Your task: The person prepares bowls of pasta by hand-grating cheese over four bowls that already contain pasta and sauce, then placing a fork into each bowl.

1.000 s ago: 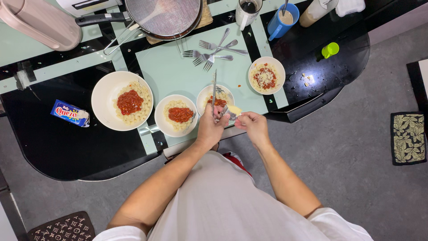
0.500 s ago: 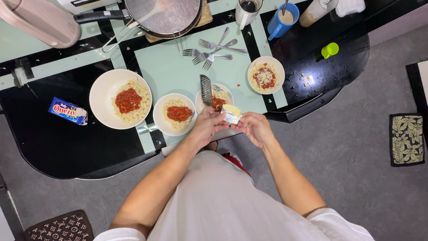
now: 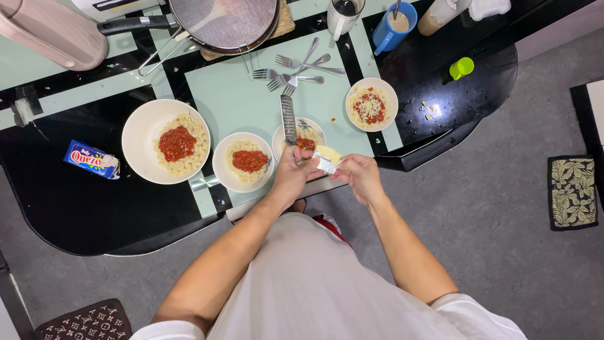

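1. Left hand: fingers closed on grater handle, blade over small pasta bowl.
2. Right hand: fingers gripping cheese block, beside grater, at worktop edge.

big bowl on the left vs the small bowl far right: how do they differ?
The big bowl is clearly wider than the small bowl. The big bowl's pasta carries plain red sauce with no cheese; the small bowl's sauce is topped with grated white cheese. The big bowl sits partly on the table's black area, the small bowl on the pale green panel's edge. Both are white, round and hold pasta with red sauce.
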